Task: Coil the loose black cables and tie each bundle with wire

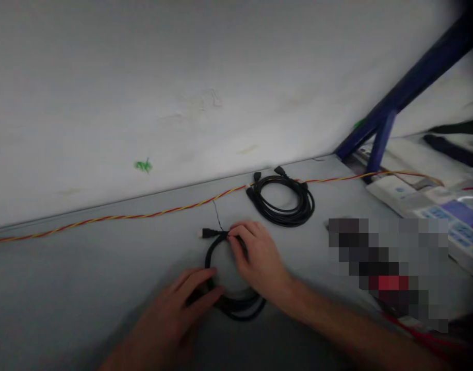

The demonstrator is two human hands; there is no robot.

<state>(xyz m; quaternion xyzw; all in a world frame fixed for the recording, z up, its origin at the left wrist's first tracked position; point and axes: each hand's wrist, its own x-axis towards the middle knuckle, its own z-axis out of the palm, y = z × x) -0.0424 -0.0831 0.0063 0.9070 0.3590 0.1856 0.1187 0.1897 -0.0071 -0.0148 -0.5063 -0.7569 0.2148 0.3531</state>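
Note:
A coiled black cable [242, 315] lies on the grey surface, with a dark plug [210, 233] with a pale tip sticking out at its upper left. My right hand [255, 250] pinches the top of the coil with thumb and fingertips, close to the plug. From that spot a thin dark tie wire [218, 214] sticks up toward the wall. My left hand [182, 304] is curled about the left side of the loop, the cable between its thumb and fingers. Part of the coil's right side is hidden behind my right hand.
Another black cable coil [284, 224] lies farther back near the white wall [104, 93]. A twisted red-and-yellow wire [155, 214] runs along the wall's foot. At right stand a dark blue metal brace [406, 87] and white labelled equipment [398, 193]; a pixelated patch covers things below.

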